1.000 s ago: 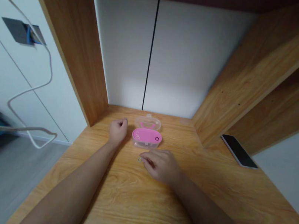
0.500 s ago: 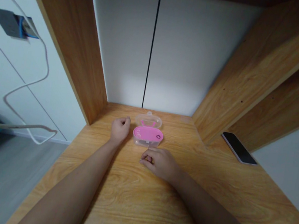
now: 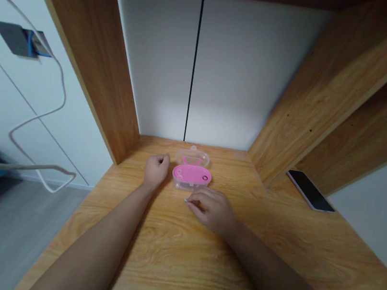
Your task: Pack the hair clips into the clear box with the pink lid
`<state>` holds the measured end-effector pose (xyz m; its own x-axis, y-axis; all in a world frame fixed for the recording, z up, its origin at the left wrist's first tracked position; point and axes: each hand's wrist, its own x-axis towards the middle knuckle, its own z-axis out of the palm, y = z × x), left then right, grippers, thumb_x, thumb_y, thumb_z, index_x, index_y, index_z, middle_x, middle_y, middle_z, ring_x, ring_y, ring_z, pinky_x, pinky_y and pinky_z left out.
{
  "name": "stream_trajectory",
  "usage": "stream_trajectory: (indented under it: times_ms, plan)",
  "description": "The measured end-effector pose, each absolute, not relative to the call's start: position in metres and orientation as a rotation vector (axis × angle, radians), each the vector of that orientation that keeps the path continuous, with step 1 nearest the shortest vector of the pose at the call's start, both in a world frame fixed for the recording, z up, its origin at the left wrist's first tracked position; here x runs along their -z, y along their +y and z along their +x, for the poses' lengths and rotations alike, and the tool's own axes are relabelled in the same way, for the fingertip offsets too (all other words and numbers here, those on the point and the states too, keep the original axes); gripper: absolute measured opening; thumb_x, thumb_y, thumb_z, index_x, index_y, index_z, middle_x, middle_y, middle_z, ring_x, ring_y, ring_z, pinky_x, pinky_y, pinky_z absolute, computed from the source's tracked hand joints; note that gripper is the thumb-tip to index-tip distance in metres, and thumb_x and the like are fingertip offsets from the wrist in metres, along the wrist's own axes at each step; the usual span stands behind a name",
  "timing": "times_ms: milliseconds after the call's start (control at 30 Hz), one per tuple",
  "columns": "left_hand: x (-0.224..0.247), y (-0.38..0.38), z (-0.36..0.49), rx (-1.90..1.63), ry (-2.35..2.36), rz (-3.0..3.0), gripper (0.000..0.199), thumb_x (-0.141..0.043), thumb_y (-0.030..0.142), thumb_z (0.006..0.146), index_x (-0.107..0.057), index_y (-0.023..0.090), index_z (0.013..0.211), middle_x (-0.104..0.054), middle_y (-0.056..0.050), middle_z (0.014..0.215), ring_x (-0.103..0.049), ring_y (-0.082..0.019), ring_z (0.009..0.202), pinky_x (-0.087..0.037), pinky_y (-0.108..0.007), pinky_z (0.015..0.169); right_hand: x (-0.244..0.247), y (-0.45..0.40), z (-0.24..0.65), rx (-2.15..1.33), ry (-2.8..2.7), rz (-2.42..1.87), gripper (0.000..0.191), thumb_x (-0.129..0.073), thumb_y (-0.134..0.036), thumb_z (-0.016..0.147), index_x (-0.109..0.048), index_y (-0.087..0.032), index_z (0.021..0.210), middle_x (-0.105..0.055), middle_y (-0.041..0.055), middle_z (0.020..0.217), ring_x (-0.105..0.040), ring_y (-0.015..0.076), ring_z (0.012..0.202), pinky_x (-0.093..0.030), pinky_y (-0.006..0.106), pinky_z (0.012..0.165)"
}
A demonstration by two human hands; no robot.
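Observation:
A small oval box (image 3: pixel 182 185) with clear sides stands on the wooden desktop. Its pink top (image 3: pixel 192 174) carries a white drawing at the left and a dark ring mark at the right. Behind it a clear lid (image 3: pixel 199 157) with a pink handle is tipped open. My left hand (image 3: pixel 156 169) rests closed just left of the box, and its inside is hidden. In front of the box, my right hand (image 3: pixel 213 208) pinches a tiny pale thing (image 3: pixel 185 200) between thumb and forefinger, too small to name.
A dark-screened phone (image 3: pixel 311 190) lies on the desktop at the right, by the wooden upright (image 3: pixel 290 130). White panels (image 3: pixel 168 73) close off the back. At the left, a white cable (image 3: pixel 64 87) hangs by an open wall socket (image 3: pixel 16 38).
My right hand has lifted slightly and shifted right, and a pale tip now shows at its pinched fingers. My left hand and the box stay in place.

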<state>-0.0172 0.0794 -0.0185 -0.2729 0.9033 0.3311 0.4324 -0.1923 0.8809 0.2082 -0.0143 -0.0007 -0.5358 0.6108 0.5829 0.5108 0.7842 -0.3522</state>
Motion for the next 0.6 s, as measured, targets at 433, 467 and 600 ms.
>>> stream_trajectory:
  times_ms: [433,467,600]
  plan:
    - [0.015,0.077,-0.016,-1.453,1.635,1.598,0.045,-0.046,0.044,0.087,-0.028,0.022,0.052,-0.023,0.003,0.053,-0.026,-0.011,0.052,-0.016,-0.027,0.051,0.005,0.01,0.208,-0.141,-1.66,-1.153,0.011,-0.066,-0.025,0.089,-0.075,-0.022,0.085,-0.061,0.001,0.07,-0.058,0.0167,0.066,-0.049,0.03,0.065]
    - [0.014,0.077,-0.016,-1.454,1.632,1.6,0.045,-0.046,0.044,0.087,-0.027,0.022,0.052,-0.023,0.003,0.053,-0.026,-0.011,0.052,-0.016,-0.027,0.051,0.007,0.012,0.207,-0.155,-1.651,-1.17,0.011,-0.066,-0.026,0.088,-0.076,-0.022,0.084,-0.061,0.001,0.07,-0.058,0.0164,0.065,-0.048,0.029,0.063]
    - [0.014,0.076,-0.015,-1.461,1.626,1.595,0.046,-0.047,0.045,0.086,-0.027,0.022,0.052,-0.023,0.003,0.052,-0.026,-0.011,0.052,-0.017,-0.027,0.051,0.009,0.015,0.205,-0.179,-1.659,-1.188,0.012,-0.066,-0.027,0.087,-0.077,-0.022,0.083,-0.061,0.0012,0.069,-0.057,0.0163,0.064,-0.048,0.028,0.061]
